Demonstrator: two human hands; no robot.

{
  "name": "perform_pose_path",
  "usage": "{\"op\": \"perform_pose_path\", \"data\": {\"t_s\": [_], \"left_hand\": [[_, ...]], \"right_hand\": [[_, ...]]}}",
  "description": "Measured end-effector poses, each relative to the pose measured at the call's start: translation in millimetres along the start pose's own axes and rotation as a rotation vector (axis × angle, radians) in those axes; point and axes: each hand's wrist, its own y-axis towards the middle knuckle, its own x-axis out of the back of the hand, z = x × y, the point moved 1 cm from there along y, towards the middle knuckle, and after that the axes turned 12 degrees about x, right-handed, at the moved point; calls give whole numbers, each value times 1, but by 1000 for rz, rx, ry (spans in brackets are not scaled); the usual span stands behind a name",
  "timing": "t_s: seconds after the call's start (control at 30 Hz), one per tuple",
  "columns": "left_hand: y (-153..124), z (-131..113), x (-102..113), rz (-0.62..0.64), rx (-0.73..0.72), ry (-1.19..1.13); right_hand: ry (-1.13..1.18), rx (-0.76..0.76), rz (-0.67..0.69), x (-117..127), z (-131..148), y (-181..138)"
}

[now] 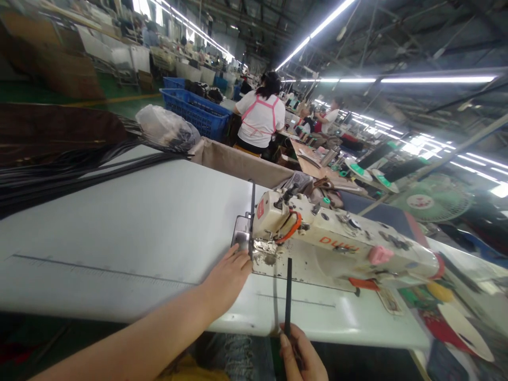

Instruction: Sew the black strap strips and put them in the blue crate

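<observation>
My left hand (pixel 228 278) rests on the white table beside the needle plate (pixel 240 237) of a cream sewing machine (pixel 337 246), its fingers close together and flat against a thin black strap (pixel 252 211) that runs under the presser foot. My right hand (pixel 301 357) sits at the table's near edge, pinching the end of a black strap (pixel 288 296) that rises toward the machine.
A bundle of long black straps (pixel 59 174) lies at the table's far left, by a clear plastic bag (pixel 166 127). Blue crates (pixel 196 111) stand behind. A person in a white shirt (pixel 260 119) sits ahead. A green fan (pixel 432 201) stands at right.
</observation>
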Motion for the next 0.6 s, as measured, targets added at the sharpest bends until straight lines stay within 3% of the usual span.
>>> {"op": "perform_pose_path", "data": {"t_s": [0.2,0.6], "left_hand": [[9,6,5,37,188,-134],[16,10,12,139,265,-174]], "right_hand": [[-5,47,82,3,1,1],[16,128,127,-10,31,10]]}}
